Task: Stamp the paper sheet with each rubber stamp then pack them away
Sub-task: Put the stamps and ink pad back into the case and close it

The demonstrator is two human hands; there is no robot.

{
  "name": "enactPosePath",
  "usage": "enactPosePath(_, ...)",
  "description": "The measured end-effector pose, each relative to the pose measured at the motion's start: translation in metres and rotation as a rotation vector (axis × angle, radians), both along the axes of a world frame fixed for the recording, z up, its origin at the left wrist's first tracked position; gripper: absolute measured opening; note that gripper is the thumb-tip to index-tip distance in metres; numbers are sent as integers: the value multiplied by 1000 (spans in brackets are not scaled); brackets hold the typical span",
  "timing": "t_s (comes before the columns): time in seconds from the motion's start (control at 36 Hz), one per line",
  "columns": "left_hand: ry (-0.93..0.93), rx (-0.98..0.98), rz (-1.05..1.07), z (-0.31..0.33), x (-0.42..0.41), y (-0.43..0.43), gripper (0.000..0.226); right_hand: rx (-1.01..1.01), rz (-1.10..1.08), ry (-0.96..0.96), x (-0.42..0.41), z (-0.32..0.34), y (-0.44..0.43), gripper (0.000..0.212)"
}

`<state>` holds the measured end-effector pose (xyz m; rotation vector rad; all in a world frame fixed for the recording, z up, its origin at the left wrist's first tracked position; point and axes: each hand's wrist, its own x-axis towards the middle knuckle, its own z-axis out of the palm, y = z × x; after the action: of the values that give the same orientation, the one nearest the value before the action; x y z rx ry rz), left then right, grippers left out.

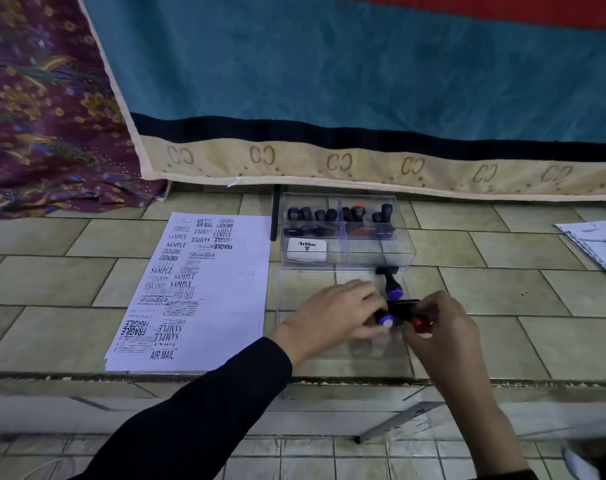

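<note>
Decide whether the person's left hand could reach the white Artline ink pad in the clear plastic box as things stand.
Probably yes: the white Artline ink pad lies uncovered in the open clear plastic box, but the left hand grips a purple-topped stamp.

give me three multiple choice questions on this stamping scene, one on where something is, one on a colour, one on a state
1. Where does the white ink pad lie?
A. on the paper sheet
B. in the clear box, front left compartment
C. under the left hand

2. What colour is the knob of the stamp in the right hand?
A. red
B. green
C. white

3. What state is the paper sheet in?
A. blank
B. crumpled into a ball
C. flat and covered with stamp prints

Answers:
1. B, the pad sits inside the clear box, in front of the standing stamps.
2. A, the red-knobbed stamp shows at the right fingers, while the left hand holds a purple-knobbed stamp.
3. C, prints such as SAMPLE, FRAGILE and AIR MAIL fill its left part.
</note>
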<state>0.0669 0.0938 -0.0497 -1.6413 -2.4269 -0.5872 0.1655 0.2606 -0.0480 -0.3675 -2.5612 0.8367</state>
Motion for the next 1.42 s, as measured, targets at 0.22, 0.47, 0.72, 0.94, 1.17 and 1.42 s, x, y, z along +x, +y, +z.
enactPosePath(0.22, -480, 579, 272, 27, -41, 3, 30, -76, -55, 207, -35, 53, 13, 23)
enactPosePath(0.47, -450, 460, 461, 34, -108, 40, 13, 121, -20, 149, -129, 54, 30, 16)
enactPosePath(0.72, -488, 269, 570, 30, -116, 62, 22, 225, 62, -230, -170, 42, 31, 6)
enactPosePath(0.94, -490, 162, 626, 33, -118, 67, 23, 415, 102, -451, -185, 42, 34, 19)
enactPosePath(1.17, -294, -154, 602, 30, -121, 67, 27, 378, 86, -487, -189, 43, 32, 23)
enactPosePath(1.42, -4, -294, 557, 23, -119, 65, 42, 347, 55, -513, -184, 42, 29, 18)
